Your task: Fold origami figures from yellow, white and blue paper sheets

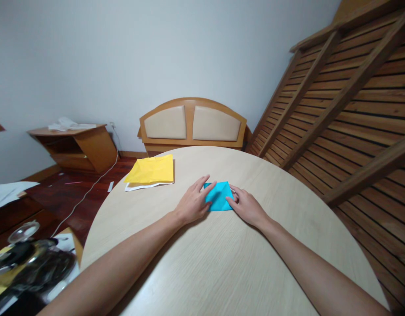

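Observation:
A small piece of bright blue folded paper (221, 195) lies on the round light-wood table (229, 263), with a faint crease across its upper part. My left hand (194, 202) is at the paper's left edge, fingers apart and partly over it, the thumb near the lower left corner. At the right edge, my right hand (247, 205) pinches the paper, its thumb on top and the other fingers curled by the upper right corner. Beyond my left hand, yellow sheets (151, 169) rest on a white sheet (150, 186) near the table's far left rim.
A bed headboard (192, 105) stands behind the table against the wall. Wooden slatted panels (354, 109) lean at the right. Left are a low cabinet (93, 149), a white cable (87, 193) on the floor, and a cluttered surface with a dark see-through container (47, 267).

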Demonstrator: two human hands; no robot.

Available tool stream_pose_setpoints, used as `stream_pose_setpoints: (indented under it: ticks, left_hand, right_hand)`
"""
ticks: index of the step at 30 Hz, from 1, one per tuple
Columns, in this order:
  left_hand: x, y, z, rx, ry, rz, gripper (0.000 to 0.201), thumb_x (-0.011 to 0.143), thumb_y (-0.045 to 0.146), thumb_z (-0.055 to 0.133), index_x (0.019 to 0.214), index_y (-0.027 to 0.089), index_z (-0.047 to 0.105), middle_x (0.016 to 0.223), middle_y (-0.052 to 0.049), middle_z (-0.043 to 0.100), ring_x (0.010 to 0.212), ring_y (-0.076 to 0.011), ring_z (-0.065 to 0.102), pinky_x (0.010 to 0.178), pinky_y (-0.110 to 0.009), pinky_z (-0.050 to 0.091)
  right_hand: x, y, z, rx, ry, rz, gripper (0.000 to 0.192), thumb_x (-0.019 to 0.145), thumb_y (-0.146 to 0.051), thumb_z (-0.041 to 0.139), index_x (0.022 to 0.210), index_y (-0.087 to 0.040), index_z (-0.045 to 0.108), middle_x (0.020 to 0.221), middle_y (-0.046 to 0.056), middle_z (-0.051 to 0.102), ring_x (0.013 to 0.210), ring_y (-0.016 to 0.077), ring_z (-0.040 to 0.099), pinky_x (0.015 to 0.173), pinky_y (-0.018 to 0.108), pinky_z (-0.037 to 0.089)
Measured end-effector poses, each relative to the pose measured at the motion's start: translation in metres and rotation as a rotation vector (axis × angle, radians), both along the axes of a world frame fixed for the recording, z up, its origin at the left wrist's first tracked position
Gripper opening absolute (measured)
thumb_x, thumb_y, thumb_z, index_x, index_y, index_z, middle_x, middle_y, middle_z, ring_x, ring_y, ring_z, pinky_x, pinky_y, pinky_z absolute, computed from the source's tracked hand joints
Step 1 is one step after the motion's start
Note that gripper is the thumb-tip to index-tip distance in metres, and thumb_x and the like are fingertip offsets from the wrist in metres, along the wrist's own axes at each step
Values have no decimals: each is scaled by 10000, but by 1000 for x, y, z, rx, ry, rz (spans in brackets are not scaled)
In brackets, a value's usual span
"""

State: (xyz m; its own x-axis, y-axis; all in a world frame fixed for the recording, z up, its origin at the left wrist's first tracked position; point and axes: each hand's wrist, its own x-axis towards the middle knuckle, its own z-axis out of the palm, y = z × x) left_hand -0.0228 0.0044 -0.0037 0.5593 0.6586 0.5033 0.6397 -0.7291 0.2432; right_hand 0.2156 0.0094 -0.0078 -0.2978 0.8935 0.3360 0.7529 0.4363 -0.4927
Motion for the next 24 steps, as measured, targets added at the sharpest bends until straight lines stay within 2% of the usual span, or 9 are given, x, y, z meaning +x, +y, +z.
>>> stream_pose_setpoints:
  ticks: [3, 6, 9, 12, 15, 17, 21, 24]
  left_hand:
    - [1, 1, -3, -22, 101, -93, 518, 881, 166, 571, 1391, 228, 507, 1607, -139, 271, 1478, -339, 257, 1142, -557, 355]
    - [2, 0, -4, -53, 154, -132, 402, 911, 172, 535, 1304, 223, 600, 1574, -119, 353, 1458, -323, 315, 1138, -536, 371]
    - [4, -1, -2, -86, 176, -143, 360, 949, 217, 505, 1294, 211, 609, 1507, -129, 459, 1401, -287, 421, 1131, -498, 388]
    - [5, -2, -1, -151, 199, -122, 384, 985, 269, 459, 1346, 202, 568, 1500, -140, 468, 1395, -276, 430, 1142, -490, 367]
    - [6, -2, -1, -224, 226, -64, 417, 999, 326, 436, 1387, 206, 532, 1525, -147, 432, 1425, -303, 383, 1147, -541, 330]
    - [6, -3, -1, -235, 234, -36, 432, 995, 359, 444, 1397, 218, 520, 1523, -143, 436, 1424, -309, 382, 1143, -561, 320]
    - [6, -6, 4, -170, 204, -53, 434, 965, 408, 497, 1358, 233, 560, 1429, -129, 536, 1330, -290, 488, 1119, -524, 358]
    - [5, -8, 7, -147, 182, -78, 489, 907, 462, 576, 1333, 221, 583, 1388, -138, 564, 1278, -306, 524, 1099, -516, 383]
  right_hand:
    - [0, -3, 4, 69, -156, -72, 434, 926, -350, 532, 1313, -161, 578, 755, 52, 662, 757, 238, 625, 727, 357, 479]
    - [-2, -8, 5, 178, -262, -106, 402, 910, -334, 558, 1283, -193, 608, 958, 108, 701, 924, 280, 635, 830, 407, 493]
    - [-9, -14, 4, 228, -292, 5, 393, 955, -324, 495, 1317, -209, 596, 1316, 135, 615, 1214, 303, 553, 1019, 470, 440]
    - [-17, -19, -1, 102, -308, 136, 486, 1000, -375, 417, 1449, -199, 478, 1524, 127, 450, 1416, 296, 387, 1150, 520, 317]
    - [-19, -20, -6, -56, -309, 192, 569, 1011, -458, 374, 1517, -200, 383, 1587, 120, 343, 1484, 303, 261, 1178, 571, 248]
    - [-16, -19, -7, -93, -296, 207, 591, 1005, -500, 374, 1526, -221, 369, 1594, 106, 327, 1493, 305, 233, 1186, 584, 219]
    - [-4, -16, -5, -93, -267, 251, 597, 990, -542, 407, 1518, -266, 382, 1584, 87, 355, 1488, 302, 252, 1192, 599, 181]
    - [4, -13, -2, -72, -254, 310, 621, 950, -563, 495, 1497, -279, 421, 1559, 88, 405, 1463, 304, 312, 1196, 581, 188]
